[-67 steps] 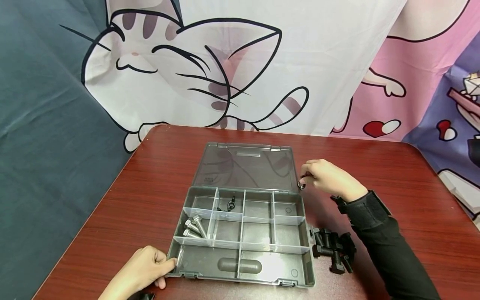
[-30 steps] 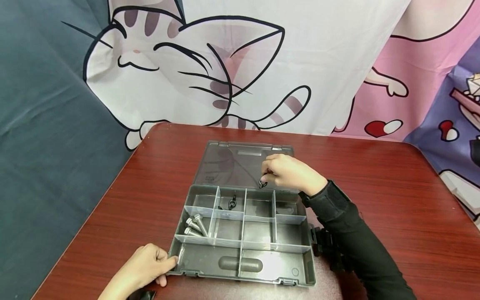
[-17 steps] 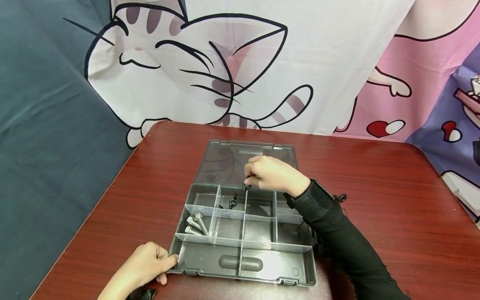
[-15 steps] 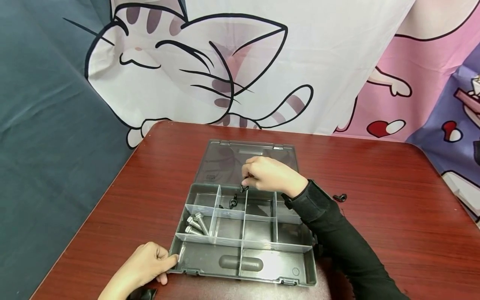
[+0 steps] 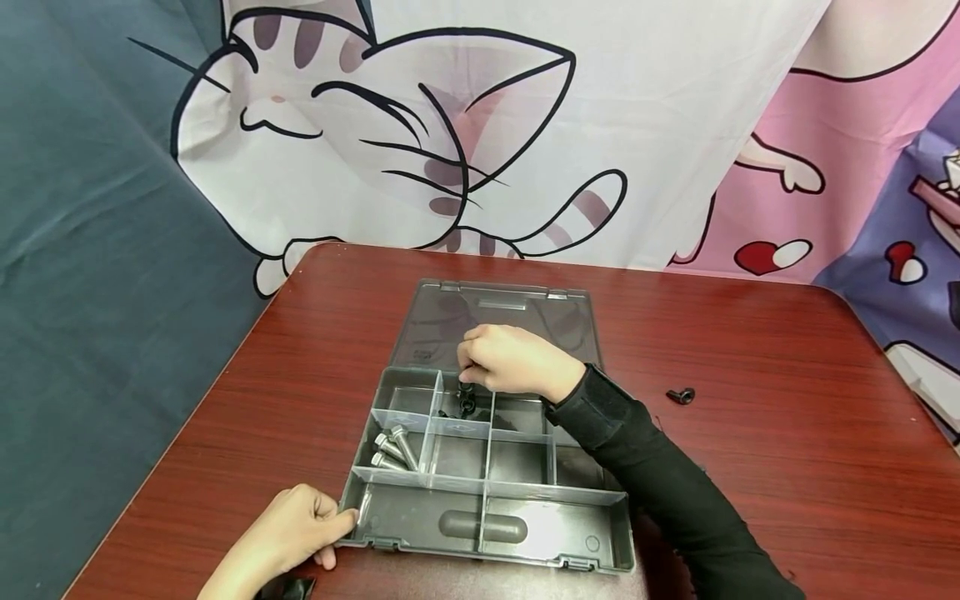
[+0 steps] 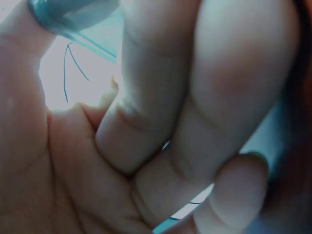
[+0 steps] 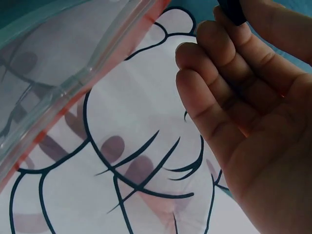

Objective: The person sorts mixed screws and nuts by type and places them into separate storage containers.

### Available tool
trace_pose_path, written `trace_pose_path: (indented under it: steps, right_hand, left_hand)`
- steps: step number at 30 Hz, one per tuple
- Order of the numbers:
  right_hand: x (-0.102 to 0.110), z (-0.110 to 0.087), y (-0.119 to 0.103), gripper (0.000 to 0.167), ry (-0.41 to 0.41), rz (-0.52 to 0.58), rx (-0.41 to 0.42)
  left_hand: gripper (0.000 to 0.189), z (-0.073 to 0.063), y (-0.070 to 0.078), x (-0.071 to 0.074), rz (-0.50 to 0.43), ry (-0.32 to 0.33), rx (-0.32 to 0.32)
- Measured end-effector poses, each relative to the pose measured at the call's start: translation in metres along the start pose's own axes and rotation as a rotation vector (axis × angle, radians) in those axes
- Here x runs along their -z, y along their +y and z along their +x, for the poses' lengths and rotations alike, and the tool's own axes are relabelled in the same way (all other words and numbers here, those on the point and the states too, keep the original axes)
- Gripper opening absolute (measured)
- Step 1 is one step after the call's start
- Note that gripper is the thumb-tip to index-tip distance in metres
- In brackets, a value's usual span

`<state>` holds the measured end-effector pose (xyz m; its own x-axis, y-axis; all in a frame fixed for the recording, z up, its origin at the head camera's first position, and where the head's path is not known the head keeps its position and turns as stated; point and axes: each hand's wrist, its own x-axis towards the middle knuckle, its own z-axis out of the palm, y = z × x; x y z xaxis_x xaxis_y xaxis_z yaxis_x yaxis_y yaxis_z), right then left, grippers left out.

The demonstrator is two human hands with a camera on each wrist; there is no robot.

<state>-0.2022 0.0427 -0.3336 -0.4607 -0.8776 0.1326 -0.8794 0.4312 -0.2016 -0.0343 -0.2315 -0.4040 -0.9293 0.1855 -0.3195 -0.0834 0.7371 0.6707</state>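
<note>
A grey plastic compartment box (image 5: 405, 521) lies with its lid folded back. My left hand (image 5: 288, 529) grips its front left corner, thumb over the rim; the left wrist view shows the curled fingers close up. Over the back row, second compartment from the left, my right hand (image 5: 517, 358) pinches a small black wing nut (image 7: 231, 10) between thumb and forefinger. Directly below, inside that compartment, lie black wing nuts (image 5: 467, 407), partly covered by what I hold. Several silver bolts (image 5: 393, 450) rest one compartment nearer on the left.
On the table right of the box lies another black wing nut (image 5: 681, 396), close to my right sleeve (image 5: 660, 475). The see-through lid (image 5: 442, 321) lies flat behind the box. A printed cloth (image 5: 675, 125) hangs behind the red-brown table (image 5: 787, 375).
My right hand has travelled left from beside the lid and lowered over the second back compartment, carrying the wing nut. Its arm now covers the black bolts. The left hand keeps its grip.
</note>
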Motion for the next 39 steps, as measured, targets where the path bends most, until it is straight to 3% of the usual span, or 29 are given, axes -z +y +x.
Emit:
trace_pose_path:
  steps: [7, 10, 15, 17, 30, 39]
  right_hand:
    - [0.002, 0.005, -0.006, 0.02, 0.009, -0.014, 0.009]
    - [0.004, 0.006, -0.007, 0.011, 0.01, -0.027, -0.002]
    - [0.007, 0.003, -0.006, 0.045, 0.016, -0.048, -0.04]
    - [0.008, 0.001, -0.005, 0.052, 0.016, -0.033, -0.044]
    - [0.013, -0.006, 0.0, 0.061, -0.024, -0.006, -0.049]
    - [0.023, -0.029, 0.019, 0.062, -0.014, 0.002, -0.16]
  left_hand:
    - [0.04, 0.0, -0.001, -0.001, -0.001, 0.004, -0.011]
    - [0.039, 0.0, 0.0, -0.001, 0.002, 0.004, -0.011]
    - [0.04, 0.001, 0.0, 0.0, -0.011, -0.009, -0.012]
    - [0.04, 0.001, 0.0, 0.001, -0.013, -0.013, -0.013]
    - [0.04, 0.002, -0.001, 0.001, -0.036, -0.025, -0.014]
    - [0.04, 0.003, -0.002, 0.001, -0.048, -0.04, -0.012]
